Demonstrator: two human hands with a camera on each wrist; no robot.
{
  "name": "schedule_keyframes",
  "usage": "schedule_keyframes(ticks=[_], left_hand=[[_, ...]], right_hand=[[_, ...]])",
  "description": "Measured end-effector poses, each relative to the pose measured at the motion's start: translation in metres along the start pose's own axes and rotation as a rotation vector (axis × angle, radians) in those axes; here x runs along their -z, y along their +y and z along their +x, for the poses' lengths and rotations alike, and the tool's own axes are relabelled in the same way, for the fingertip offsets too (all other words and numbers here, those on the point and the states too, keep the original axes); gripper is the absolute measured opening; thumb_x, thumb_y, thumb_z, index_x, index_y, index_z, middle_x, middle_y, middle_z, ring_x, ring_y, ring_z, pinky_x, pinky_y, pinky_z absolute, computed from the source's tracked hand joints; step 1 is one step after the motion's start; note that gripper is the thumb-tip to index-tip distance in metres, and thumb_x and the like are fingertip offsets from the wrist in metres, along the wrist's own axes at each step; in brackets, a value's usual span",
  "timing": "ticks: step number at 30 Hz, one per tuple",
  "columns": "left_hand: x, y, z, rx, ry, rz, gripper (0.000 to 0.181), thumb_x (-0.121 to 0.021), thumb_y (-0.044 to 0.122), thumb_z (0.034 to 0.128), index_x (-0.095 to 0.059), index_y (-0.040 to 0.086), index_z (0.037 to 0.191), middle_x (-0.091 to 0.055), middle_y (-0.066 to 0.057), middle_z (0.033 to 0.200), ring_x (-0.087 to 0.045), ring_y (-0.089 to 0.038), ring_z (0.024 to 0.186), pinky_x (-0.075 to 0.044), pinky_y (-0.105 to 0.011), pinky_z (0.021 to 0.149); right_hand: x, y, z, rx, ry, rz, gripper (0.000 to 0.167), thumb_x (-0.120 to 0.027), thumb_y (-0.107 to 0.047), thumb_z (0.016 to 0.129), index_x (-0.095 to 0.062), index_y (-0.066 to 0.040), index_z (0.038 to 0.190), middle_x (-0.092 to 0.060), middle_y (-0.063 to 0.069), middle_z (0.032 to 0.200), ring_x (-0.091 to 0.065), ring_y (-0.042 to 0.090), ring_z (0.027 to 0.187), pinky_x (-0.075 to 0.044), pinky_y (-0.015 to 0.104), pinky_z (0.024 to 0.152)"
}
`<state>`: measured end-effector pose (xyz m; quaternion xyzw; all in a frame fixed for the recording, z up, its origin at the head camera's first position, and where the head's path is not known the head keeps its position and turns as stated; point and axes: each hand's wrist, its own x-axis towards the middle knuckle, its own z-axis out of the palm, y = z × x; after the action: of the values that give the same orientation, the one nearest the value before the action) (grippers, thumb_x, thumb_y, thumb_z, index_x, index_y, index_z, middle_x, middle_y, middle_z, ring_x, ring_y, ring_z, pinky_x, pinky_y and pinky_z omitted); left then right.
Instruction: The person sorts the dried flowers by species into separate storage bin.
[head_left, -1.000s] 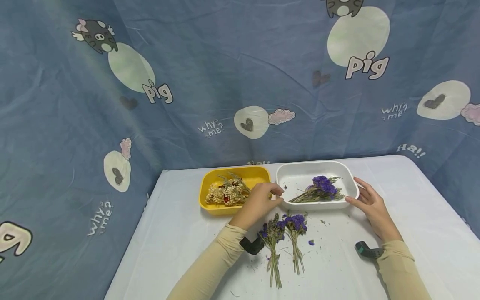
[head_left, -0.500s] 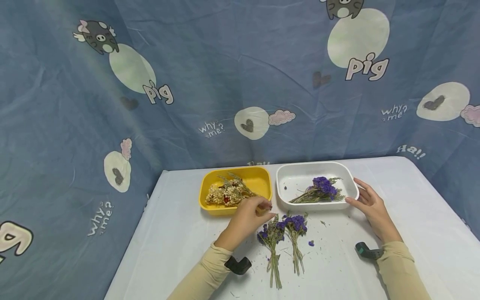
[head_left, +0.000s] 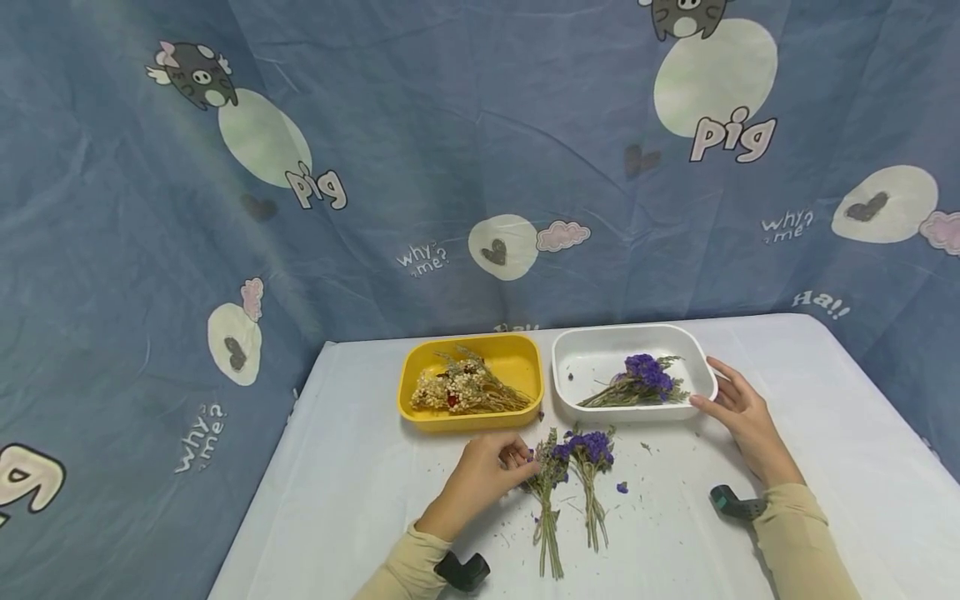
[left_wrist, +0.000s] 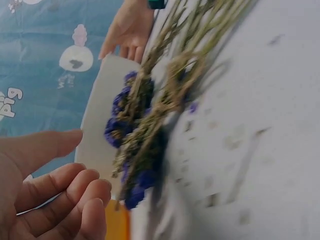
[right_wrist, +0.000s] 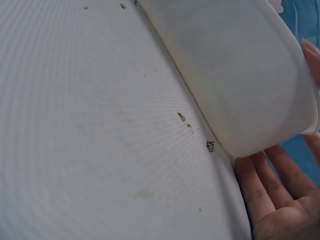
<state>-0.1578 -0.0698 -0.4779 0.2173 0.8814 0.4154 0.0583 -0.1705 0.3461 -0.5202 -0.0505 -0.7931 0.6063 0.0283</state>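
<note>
In the head view my left hand (head_left: 487,475) hovers beside the left bunch of dried purple flowers (head_left: 551,471), its fingers loosely bent. The left wrist view shows a gap between thumb and fingers, with nothing held. Close to its right lies another bunch of dried purple flowers (head_left: 590,450), heads towards the trays. My right hand (head_left: 750,425) touches the right end of the white tray (head_left: 600,340) with straight fingers, the thumb at its front corner. Inside this tray, a further purple bunch (head_left: 647,375) lies on its side. Part of the left bunch is hidden behind my left fingers.
Left of the white tray stands a yellow tray (head_left: 517,358) holding dried cream and red flowers (head_left: 465,387). A fallen purple blossom (head_left: 622,487) and small crumbs lie on the white tabletop (head_left: 675,533). A blue printed cloth (head_left: 420,150) hangs behind the table.
My left hand has left the white tray's front left corner and moved left and towards me, down to the left flower bunch. The right hand has stayed at the tray's right end.
</note>
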Motion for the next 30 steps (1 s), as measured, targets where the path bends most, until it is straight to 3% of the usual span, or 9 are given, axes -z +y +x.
schedule_keyframes(ticks=[6, 9, 15, 22, 30], left_hand=[[-0.013, -0.006, -0.016, 0.051, -0.047, -0.031, 0.029, -0.089, 0.037, 0.0808, -0.069, 0.016, 0.078, -0.064, 0.011, 0.066, -0.058, 0.000, 0.056, -0.053, -0.018, 0.057], [-0.017, -0.005, -0.021, 0.065, -0.040, 0.014, 0.033, -0.090, 0.043, 0.0783, -0.068, 0.018, 0.073, -0.061, 0.013, 0.061, -0.055, 0.000, 0.053, -0.051, -0.018, 0.060], [-0.026, -0.002, -0.025, 0.102, -0.015, 0.131, 0.039, -0.089, 0.051, 0.0754, -0.065, 0.024, 0.062, -0.054, 0.016, 0.052, -0.048, -0.001, 0.046, -0.044, -0.017, 0.052], [-0.031, -0.004, -0.022, 0.092, -0.007, 0.193, 0.033, -0.092, 0.043, 0.0735, -0.068, 0.023, 0.063, -0.056, 0.017, 0.054, -0.048, 0.001, 0.048, -0.044, -0.016, 0.052], [-0.020, -0.003, -0.018, 0.098, -0.055, 0.186, 0.013, -0.086, 0.023, 0.0770, -0.074, 0.020, 0.073, -0.062, 0.017, 0.062, -0.053, 0.003, 0.054, -0.047, -0.017, 0.058]], right_hand=[[0.000, 0.000, 0.000, -0.007, -0.005, -0.005, 0.083, -0.071, -0.027, 0.100, -0.021, -0.034, 0.166, -0.027, 0.021, 0.169, -0.039, 0.022, 0.154, -0.044, 0.009, 0.109], [0.000, 0.000, 0.000, -0.003, -0.006, -0.001, 0.082, -0.071, -0.026, 0.100, -0.021, -0.034, 0.166, -0.027, 0.021, 0.169, -0.040, 0.020, 0.152, -0.044, 0.008, 0.108], [-0.001, 0.001, 0.000, 0.004, -0.003, -0.006, 0.083, -0.071, -0.026, 0.100, -0.021, -0.033, 0.166, -0.027, 0.023, 0.169, -0.041, 0.020, 0.152, -0.044, 0.006, 0.106], [-0.001, 0.001, 0.000, -0.004, -0.005, -0.010, 0.083, -0.071, -0.026, 0.100, -0.021, -0.034, 0.166, -0.027, 0.023, 0.169, -0.040, 0.022, 0.153, -0.045, 0.008, 0.107], [0.000, 0.000, 0.000, -0.003, -0.011, 0.006, 0.083, -0.071, -0.026, 0.100, -0.021, -0.034, 0.166, -0.026, 0.021, 0.170, -0.037, 0.024, 0.155, -0.043, 0.010, 0.110]])
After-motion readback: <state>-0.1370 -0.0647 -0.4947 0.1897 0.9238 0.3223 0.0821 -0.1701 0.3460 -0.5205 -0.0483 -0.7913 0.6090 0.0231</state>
